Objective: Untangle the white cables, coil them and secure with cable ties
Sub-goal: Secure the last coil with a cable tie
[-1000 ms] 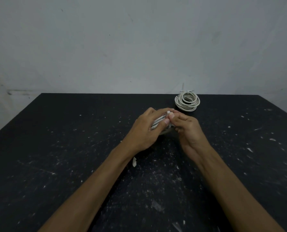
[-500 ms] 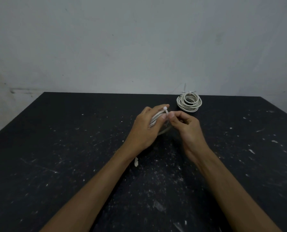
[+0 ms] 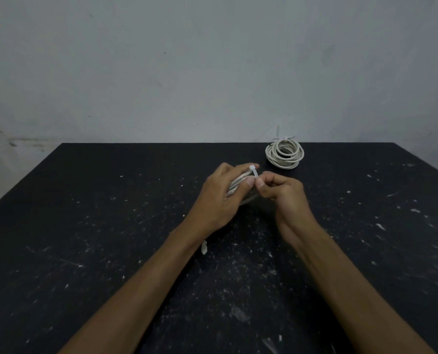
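Observation:
My left hand (image 3: 219,198) grips a coiled white cable (image 3: 235,185) above the middle of the black table (image 3: 85,226); most of the coil is hidden by the fingers. A white cable tie (image 3: 253,172) wraps over the coil, its head near my left fingertips. My right hand (image 3: 281,194) pinches the tie's tail between thumb and forefinger, just right of the coil. A second white cable coil (image 3: 284,154), bound with a tie, lies flat at the table's far edge.
A small white scrap (image 3: 204,247) lies on the table under my left wrist. White flecks and smears are scattered across the dark surface. A pale grey wall (image 3: 212,72) rises behind the table's far edge.
My right hand has drawn the tie's tail a little to the right and down, so the tie's head now shows at my left fingertips. The left hand keeps its grip on the coil.

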